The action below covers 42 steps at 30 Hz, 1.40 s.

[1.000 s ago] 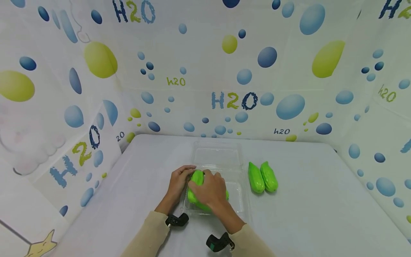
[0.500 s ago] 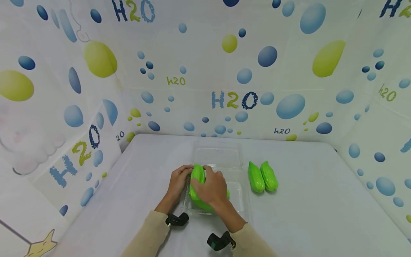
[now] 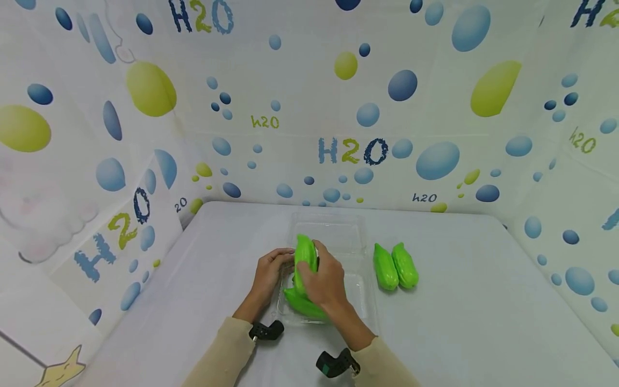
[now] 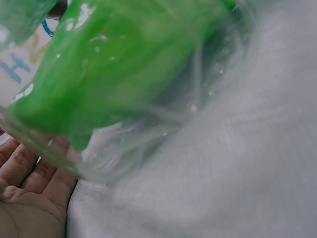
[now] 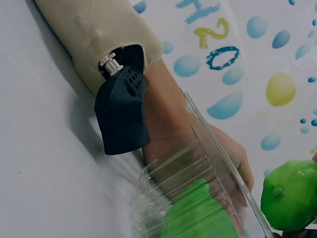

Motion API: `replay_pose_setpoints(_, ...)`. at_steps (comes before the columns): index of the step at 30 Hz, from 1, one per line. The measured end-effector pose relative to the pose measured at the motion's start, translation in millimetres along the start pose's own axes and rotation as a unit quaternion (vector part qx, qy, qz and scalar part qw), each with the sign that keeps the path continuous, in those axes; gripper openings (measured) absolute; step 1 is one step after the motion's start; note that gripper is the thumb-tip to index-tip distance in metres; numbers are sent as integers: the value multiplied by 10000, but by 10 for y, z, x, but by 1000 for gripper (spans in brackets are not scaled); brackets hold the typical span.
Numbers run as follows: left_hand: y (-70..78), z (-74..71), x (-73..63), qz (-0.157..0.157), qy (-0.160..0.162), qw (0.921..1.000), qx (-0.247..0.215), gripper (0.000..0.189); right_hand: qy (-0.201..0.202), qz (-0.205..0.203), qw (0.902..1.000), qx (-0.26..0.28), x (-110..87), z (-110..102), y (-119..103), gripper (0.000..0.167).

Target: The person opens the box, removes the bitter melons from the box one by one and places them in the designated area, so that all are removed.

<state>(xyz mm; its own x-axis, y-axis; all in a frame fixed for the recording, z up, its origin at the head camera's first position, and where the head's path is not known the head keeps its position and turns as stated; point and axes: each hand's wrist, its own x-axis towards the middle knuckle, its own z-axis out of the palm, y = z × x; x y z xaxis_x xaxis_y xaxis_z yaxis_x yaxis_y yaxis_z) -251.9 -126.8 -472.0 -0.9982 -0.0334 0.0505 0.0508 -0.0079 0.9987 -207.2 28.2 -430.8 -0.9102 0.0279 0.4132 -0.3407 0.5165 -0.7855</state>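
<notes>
My right hand [image 3: 326, 277] grips a glossy green plastic fruit [image 3: 304, 263], ridged and pointed at one end. It is raised over the left half of a clear plastic clamshell box [image 3: 358, 301]. Beneath it a second green fruit [image 3: 304, 305] lies in the box, seen up close through the wall in the left wrist view [image 4: 109, 64]. My left hand [image 3: 267, 274] touches the box's left side; its fingers [image 4: 42, 173] lie fairly straight along the wall. In the right wrist view the held fruit [image 5: 290, 196] shows above the box's rim.
Two more green fruits [image 3: 385, 267] lie side by side on the white table [image 3: 454, 322], right of the box. The box's lid [image 3: 329, 231] is folded back toward the far edge. A patterned cloth wall [image 3: 300, 107] surrounds the table.
The right hand has lifted the green fruit up and slightly right, away from the one under it, which now shows more. The left hand has stayed at the box's side.
</notes>
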Motion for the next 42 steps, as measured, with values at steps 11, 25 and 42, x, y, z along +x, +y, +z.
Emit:
replay_pose_setpoints(11,7,-8,-7,38,-229,9986,-472,28,193,166,9972,701,-12,-7,2,59)
replay_pose_setpoints(25,-111,11,33,271,-176,9987,-395,29,76,485,9892,1381,6,-107,44,58)
replay_pose_setpoints(42,-120,2,33,348,-318,9983,-345,30,836,-74,9910,1045,85,-409,205,50)
